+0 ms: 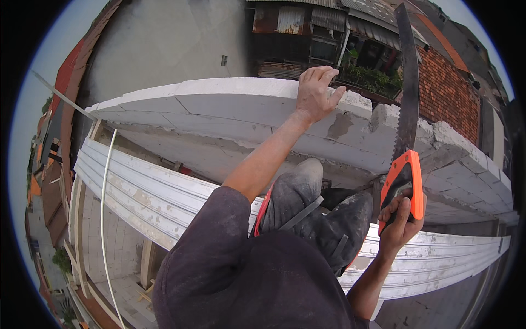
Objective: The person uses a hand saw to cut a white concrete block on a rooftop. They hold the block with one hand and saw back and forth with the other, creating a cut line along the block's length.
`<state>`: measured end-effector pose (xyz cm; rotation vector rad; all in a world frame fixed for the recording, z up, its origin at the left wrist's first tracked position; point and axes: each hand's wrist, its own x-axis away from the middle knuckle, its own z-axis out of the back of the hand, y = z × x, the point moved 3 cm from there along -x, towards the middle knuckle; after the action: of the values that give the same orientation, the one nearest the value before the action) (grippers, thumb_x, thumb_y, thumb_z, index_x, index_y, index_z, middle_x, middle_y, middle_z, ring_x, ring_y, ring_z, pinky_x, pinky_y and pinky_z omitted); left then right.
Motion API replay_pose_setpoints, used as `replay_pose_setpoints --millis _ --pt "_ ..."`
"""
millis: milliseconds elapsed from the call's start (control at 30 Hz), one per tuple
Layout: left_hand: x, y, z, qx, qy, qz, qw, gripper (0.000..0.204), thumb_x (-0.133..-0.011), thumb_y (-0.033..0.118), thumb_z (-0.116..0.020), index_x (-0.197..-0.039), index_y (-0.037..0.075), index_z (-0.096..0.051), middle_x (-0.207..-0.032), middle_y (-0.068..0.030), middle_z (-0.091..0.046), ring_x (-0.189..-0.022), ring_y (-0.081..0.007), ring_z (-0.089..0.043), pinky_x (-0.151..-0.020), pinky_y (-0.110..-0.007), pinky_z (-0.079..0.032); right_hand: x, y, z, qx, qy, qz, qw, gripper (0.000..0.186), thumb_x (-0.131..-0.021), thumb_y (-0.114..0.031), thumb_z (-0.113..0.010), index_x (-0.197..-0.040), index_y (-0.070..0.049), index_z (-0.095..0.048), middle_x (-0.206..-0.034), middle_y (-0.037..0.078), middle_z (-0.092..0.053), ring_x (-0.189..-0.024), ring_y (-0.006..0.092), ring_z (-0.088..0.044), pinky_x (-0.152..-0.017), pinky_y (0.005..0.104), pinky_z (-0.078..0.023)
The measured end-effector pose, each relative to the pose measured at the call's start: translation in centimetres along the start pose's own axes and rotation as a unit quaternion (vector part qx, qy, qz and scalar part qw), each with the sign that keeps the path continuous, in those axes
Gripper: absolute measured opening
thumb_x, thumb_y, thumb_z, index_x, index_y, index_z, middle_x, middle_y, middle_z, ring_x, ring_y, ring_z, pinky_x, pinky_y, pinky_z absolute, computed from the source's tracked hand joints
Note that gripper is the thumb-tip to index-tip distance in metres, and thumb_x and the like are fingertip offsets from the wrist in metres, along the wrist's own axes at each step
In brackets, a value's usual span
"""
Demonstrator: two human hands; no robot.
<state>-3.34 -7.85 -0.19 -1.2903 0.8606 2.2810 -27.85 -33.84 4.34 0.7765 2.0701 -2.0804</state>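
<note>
Centrally, the person's left hand (318,94) lies at the upper edge of a long wall of pale, smooth-faced rectangular blocks (235,115); it is unclenched, with the fingers extended beyond the edge and the thumb set apart toward the right. The palm appears to rest on the wall top, although the contact itself is hidden.

At right, the right hand (404,222) is closed around the orange-and-black handle (416,175) of a handsaw with a long, dark, toothed steel blade (409,104). The saw stands nearly upright in the view, its tip near the upper border and its teeth facing left. The blade crosses in front of a rough, chipped stretch of the wall's edge; whether it touches the blocks cannot be told.

Below the wall runs a white, ribbed, paint-worn plank (148,197), partly covered by the person's dust-marked dark trousers (290,192) and dark short-sleeved shirt (263,274). At left, a slender off-white rod (103,208) crosses the plank, and a timber post (148,260) shows beneath it.

Beyond the wall appear a large grey wall surface (170,49), green leafy plants (375,81) and, behind the blade to the right, an orange-brown tiled roof (449,88).
</note>
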Motion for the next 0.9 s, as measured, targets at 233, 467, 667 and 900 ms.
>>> replay_pose_setpoints --millis 233,467,667,900 --pt "23.9 -4.6 11.8 -0.122 -0.097 0.217 0.964 0.062 -0.095 0.038 -0.076 -0.146 0.007 -0.059 -0.145 -0.0152 -0.058 -0.138 -0.0361 -0.051 -0.117 -0.052 -0.039 -3.0 1.2 -4.5 0.028 -0.08 -0.023 0.996 0.015 -0.11 -0.014 -0.063 -0.101 -0.002 -0.061 -0.068 0.002 -0.055 -0.05 0.0059 -0.046 -0.045 0.0237 -0.035" --pt "46.8 -7.6 28.9 -0.358 -0.273 0.537 0.714 0.099 -0.099 0.069 -0.059 -0.17 0.007 -0.028 -0.177 -0.0198 -0.025 -0.166 -0.037 -0.015 -0.132 -0.065 -0.008 -9.9 2.3 -14.6 0.214 -0.122 0.248 0.937 0.014 -0.107 -0.012 -0.067 -0.111 0.0 -0.061 -0.08 0.006 -0.065 -0.07 0.0185 -0.064 -0.068 0.0374 -0.052" --pt "45.9 -5.6 29.8 -0.367 -0.287 0.505 0.727 0.093 -0.101 0.066 -0.056 -0.17 0.009 -0.031 -0.178 -0.021 -0.022 -0.168 -0.0355 -0.012 -0.133 -0.063 -0.004 -12.9 5.8 -22.2 0.445 -0.228 0.193 0.844 0.04 -0.103 -0.033 -0.075 -0.117 0.002 -0.06 -0.094 0.021 -0.072 -0.084 0.038 -0.072 -0.076 0.0484 -0.053" --pt "47.4 -5.4 31.2 -0.341 -0.271 0.533 0.726 0.092 -0.101 0.068 -0.053 -0.171 0.011 -0.031 -0.18 -0.0175 -0.02 -0.168 -0.0329 -0.01 -0.135 -0.061 -0.003 -13.5 10.2 -28.9 0.477 -0.311 0.224 0.791 0.057 -0.1 -0.044 -0.077 -0.13 0.001 -0.061 -0.108 0.027 -0.073 -0.099 0.0469 -0.071 -0.082 0.0535 -0.053"
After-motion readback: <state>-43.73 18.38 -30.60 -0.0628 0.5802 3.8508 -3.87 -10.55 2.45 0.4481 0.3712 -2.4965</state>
